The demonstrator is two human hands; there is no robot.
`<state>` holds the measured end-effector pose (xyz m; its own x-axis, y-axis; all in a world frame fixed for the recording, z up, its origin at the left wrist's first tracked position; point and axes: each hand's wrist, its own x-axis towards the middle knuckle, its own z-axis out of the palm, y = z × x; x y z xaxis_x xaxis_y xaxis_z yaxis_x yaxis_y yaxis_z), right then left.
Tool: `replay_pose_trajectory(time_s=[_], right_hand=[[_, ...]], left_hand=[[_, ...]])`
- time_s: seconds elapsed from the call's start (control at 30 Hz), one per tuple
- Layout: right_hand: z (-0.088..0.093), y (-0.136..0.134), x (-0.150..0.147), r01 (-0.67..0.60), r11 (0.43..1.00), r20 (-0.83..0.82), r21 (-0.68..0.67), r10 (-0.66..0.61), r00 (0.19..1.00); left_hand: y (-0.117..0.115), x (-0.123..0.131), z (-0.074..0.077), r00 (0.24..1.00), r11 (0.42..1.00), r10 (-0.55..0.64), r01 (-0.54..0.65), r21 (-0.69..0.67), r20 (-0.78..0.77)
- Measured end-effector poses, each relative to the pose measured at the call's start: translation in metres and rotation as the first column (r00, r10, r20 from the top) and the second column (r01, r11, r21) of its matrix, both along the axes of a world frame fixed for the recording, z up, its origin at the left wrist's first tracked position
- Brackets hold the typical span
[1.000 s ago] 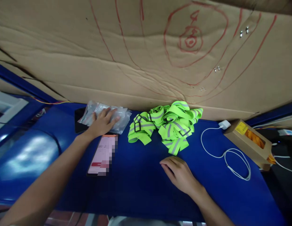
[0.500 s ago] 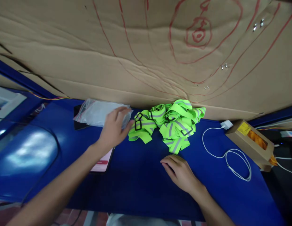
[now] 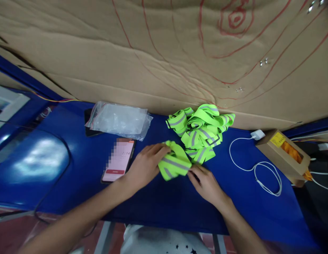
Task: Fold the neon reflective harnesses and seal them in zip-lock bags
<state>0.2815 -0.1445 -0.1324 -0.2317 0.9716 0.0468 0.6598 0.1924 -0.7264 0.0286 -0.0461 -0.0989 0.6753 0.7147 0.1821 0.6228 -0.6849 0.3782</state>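
Note:
A neon green reflective band [image 3: 174, 163] with grey stripes lies on the blue table [image 3: 158, 208] in front of me, pulled apart from the pile of the same bands [image 3: 202, 125]. My left hand [image 3: 146, 167] grips its left end with the fingers closed. My right hand [image 3: 206, 183] pinches its right end. The pile sits just behind, against the cardboard wall.
A stack of clear plastic bags [image 3: 120, 120] lies at the back left, a phone [image 3: 118, 160] with a lit pink screen beside my left hand. A white charger cable [image 3: 259, 167] and a brown carton [image 3: 285, 155] are on the right. A cardboard sheet [image 3: 164, 53] with red lines stands behind.
My left hand left the plastic bags, reached the pile and drew one band toward me. My right hand moved up from the table and took the band's other end.

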Motion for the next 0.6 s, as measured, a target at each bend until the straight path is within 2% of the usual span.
replay_pose_trajectory(time_s=[0.1,0.17,0.2,0.27,0.37,0.43,0.5,0.6], right_hand=[[-0.002,0.003,0.007,0.191,0.980,-0.135,-0.058,-0.197,0.971],[0.001,0.003,0.013,0.245,0.957,-0.249,-0.156,-0.278,0.928],[0.005,0.001,0.014,0.221,0.956,-0.277,-0.193,-0.269,0.922],[0.017,-0.006,0.015,0.100,0.973,-0.232,-0.207,-0.148,0.961],[0.037,-0.025,0.003,-0.050,0.986,0.039,-0.161,0.057,0.998],[0.042,-0.037,-0.010,-0.080,0.989,0.161,-0.127,0.100,0.982],[0.040,-0.046,-0.021,-0.050,0.995,0.174,-0.088,0.064,0.983],[0.028,-0.046,-0.027,0.116,0.992,0.051,-0.054,-0.113,0.992]], left_hand=[[-0.045,0.004,-0.005,0.994,0.989,-0.046,0.060,-0.136,0.099],[-0.069,0.007,-0.004,0.995,0.977,-0.065,0.079,-0.198,0.076],[-0.078,0.006,-0.002,0.994,0.970,-0.088,0.099,-0.223,0.060],[-0.090,0.003,0.003,0.989,0.944,-0.137,0.149,-0.296,0.059],[-0.094,-0.008,0.008,0.984,0.890,-0.117,0.165,-0.425,0.138],[-0.090,-0.014,0.004,0.983,0.883,-0.048,0.125,-0.453,0.178],[-0.084,-0.015,-0.002,0.980,0.888,0.028,0.066,-0.455,0.198],[-0.072,-0.012,-0.007,0.968,0.880,0.122,-0.003,-0.474,0.220]])
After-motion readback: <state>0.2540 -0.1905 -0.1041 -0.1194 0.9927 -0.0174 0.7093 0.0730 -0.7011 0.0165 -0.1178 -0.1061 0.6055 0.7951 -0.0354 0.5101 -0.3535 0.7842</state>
